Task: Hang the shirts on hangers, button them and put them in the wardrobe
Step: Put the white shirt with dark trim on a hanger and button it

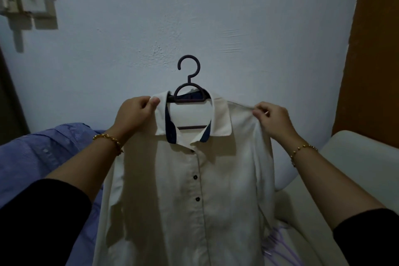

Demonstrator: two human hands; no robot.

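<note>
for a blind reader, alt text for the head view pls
A person holds up a white shirt on a dark hanger: left hand pinching the collar, right hand pinching the shoulder seam. A blue shirt lies behind, lower left.

Both arms reach forward and up, roughly level. The forearms are bare and the black sleeves (pixel 43 211) end near the elbows. Left grip (pixel 133 114): back of hand to camera, fingers curled, thumb (pixel 154 100) on top, pinching the white shirt (pixel 183 190) at the collar edge. Right grip (pixel 274 120): same height, well apart from the left, fingers curled, tips pinching the shirt's shoulder seam. Gold bead bracelet (pixel 108 138) on left wrist, second bracelet (pixel 302 149) on right wrist.
</note>
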